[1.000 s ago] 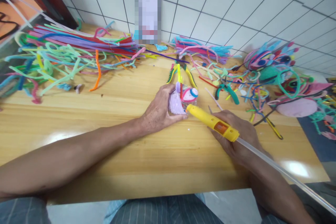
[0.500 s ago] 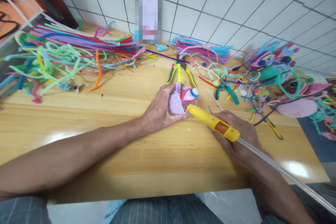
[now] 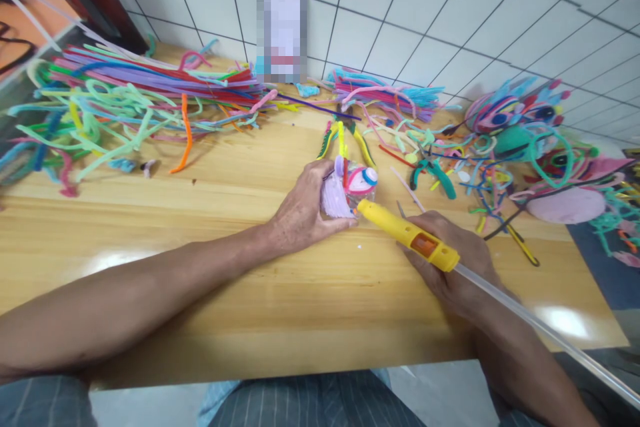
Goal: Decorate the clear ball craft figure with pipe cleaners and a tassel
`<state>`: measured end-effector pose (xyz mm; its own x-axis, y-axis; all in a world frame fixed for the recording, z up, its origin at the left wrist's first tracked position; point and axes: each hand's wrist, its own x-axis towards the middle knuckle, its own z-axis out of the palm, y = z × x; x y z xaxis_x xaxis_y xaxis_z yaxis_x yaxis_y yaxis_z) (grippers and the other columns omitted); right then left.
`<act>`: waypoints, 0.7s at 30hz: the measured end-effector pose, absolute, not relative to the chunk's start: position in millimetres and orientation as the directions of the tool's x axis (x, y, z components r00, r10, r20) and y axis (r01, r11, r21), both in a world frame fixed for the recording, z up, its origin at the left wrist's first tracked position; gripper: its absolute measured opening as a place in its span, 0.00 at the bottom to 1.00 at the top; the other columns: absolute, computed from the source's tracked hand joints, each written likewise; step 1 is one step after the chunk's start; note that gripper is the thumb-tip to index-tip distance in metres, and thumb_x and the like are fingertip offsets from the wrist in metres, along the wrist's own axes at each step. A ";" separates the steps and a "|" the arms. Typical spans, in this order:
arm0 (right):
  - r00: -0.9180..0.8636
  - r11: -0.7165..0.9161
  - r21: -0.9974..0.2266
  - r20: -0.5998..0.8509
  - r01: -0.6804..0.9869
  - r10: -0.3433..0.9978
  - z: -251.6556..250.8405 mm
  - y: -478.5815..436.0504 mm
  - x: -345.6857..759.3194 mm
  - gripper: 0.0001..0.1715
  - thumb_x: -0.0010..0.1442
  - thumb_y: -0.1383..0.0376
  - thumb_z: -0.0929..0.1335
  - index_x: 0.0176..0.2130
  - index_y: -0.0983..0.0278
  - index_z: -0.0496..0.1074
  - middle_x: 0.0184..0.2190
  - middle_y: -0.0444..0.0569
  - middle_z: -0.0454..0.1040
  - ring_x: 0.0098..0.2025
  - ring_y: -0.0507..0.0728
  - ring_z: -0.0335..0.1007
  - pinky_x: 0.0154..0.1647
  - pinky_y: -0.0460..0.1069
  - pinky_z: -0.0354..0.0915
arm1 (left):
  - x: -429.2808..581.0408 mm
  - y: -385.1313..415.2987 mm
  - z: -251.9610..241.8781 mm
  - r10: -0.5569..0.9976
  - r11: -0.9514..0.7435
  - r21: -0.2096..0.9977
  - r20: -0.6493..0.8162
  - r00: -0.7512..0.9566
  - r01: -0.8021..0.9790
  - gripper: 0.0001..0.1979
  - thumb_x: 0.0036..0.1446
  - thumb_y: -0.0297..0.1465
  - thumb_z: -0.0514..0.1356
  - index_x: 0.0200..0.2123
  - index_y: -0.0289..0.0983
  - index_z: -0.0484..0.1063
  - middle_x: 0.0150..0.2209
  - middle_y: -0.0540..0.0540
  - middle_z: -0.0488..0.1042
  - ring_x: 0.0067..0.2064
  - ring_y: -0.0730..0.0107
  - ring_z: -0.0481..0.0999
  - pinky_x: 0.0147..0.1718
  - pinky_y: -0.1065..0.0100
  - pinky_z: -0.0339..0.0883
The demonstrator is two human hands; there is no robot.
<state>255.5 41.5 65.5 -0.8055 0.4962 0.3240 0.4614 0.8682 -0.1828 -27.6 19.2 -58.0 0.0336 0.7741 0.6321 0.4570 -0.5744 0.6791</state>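
My left hand [image 3: 301,212] is closed around a small pipe-cleaner figure [image 3: 335,197], lilac, with a pink-rimmed eye [image 3: 363,180] topped in blue and white and a yellow-and-red strip standing up. In my right hand [image 3: 453,257] is a yellow hot glue gun [image 3: 400,227] with a long clear glue stick [image 3: 540,327] running out of its back end. The gun's tip points at the figure's lower right side, close to it; whether they touch I cannot tell. A thin pointed metal piece [image 3: 401,209] shows by my right fingers. Behind the figure lie yellow-and-green-handled pliers [image 3: 327,140], partly hidden.
Bundled and loose pipe cleaners [image 3: 150,77] cover the back left of the wooden table [image 3: 240,307]. Another bundle [image 3: 385,95] lies at the back centre. Green-handled pliers [image 3: 433,177] rest among scraps, and finished pipe-cleaner figures [image 3: 565,205] crowd the right. A blurred-out upright object [image 3: 283,30] leans on the tiled wall.
The glue gun has shifted very slightly to the right in my right hand. My left hand and the figure stay in place.
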 end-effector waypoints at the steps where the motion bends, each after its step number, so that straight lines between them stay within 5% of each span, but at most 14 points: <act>1: -0.804 0.863 -0.199 0.313 0.465 0.506 65.9 40.8 255.6 0.17 0.74 0.69 0.66 0.59 0.53 0.68 0.39 0.49 0.84 0.37 0.63 0.86 0.33 0.55 0.78 | -27.9 18.9 -57.4 0.778 -0.572 0.683 0.627 0.037 0.454 0.52 0.59 0.51 0.78 0.76 0.44 0.55 0.68 0.31 0.70 0.71 0.39 0.73 0.69 0.38 0.72; 14: -0.778 0.817 -0.307 0.271 0.489 0.567 66.6 40.4 257.2 0.14 0.72 0.66 0.69 0.55 0.55 0.76 0.39 0.49 0.85 0.38 0.63 0.86 0.36 0.53 0.75 | -26.8 19.9 -58.2 0.782 -0.568 0.692 0.622 0.031 0.446 0.52 0.59 0.52 0.78 0.75 0.45 0.54 0.68 0.31 0.70 0.71 0.39 0.73 0.69 0.38 0.72; 21: -0.789 0.835 -0.269 0.284 0.480 0.545 66.9 39.8 257.3 0.11 0.74 0.66 0.68 0.55 0.57 0.75 0.38 0.49 0.85 0.37 0.61 0.85 0.34 0.52 0.74 | -27.7 18.9 -56.9 0.799 -0.552 0.705 0.600 0.041 0.446 0.53 0.58 0.51 0.78 0.76 0.45 0.54 0.69 0.32 0.70 0.72 0.39 0.73 0.70 0.38 0.72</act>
<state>257.3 39.8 66.9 -0.7888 0.5452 0.2838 0.4802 0.8349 -0.2690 -27.7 18.9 -56.9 0.0407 0.7991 0.5998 0.4460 -0.5517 0.7047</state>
